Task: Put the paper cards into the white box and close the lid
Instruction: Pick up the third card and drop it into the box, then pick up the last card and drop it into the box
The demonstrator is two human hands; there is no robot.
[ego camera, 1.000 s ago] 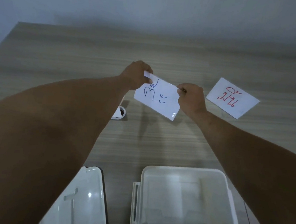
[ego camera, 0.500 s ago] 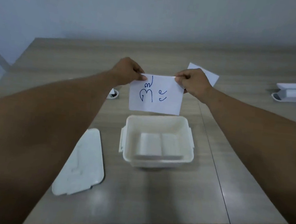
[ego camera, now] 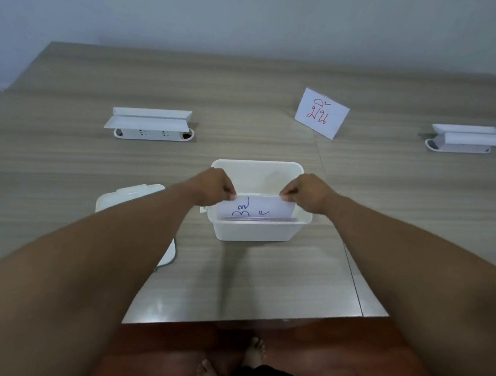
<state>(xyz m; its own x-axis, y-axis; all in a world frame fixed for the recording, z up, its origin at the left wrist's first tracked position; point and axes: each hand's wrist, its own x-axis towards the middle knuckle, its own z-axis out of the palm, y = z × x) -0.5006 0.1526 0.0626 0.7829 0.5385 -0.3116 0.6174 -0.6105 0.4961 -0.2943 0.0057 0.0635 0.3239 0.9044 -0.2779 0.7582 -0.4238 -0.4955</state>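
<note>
The open white box (ego camera: 254,233) stands in the middle of the wooden table. A paper card with blue writing (ego camera: 256,208) is upright and partly down inside the box. My left hand (ego camera: 214,186) pinches the card's top left corner and my right hand (ego camera: 307,192) pinches its top right corner. Edges of other cards show in the box in front of it. A second card with red writing (ego camera: 321,113) lies on the table far behind the box to the right. The white lid (ego camera: 132,198) lies left of the box, mostly hidden by my left forearm.
Two white socket units with raised flaps sit in the table, one at the far left (ego camera: 152,125) and one at the far right (ego camera: 466,138). The table's front edge (ego camera: 242,322) is near me, with red floor and bare feet below.
Both hands have brought the blue-written card down from above the box into it. The view has pulled back, so the box now looks farther away and the red-written card is uncovered.
</note>
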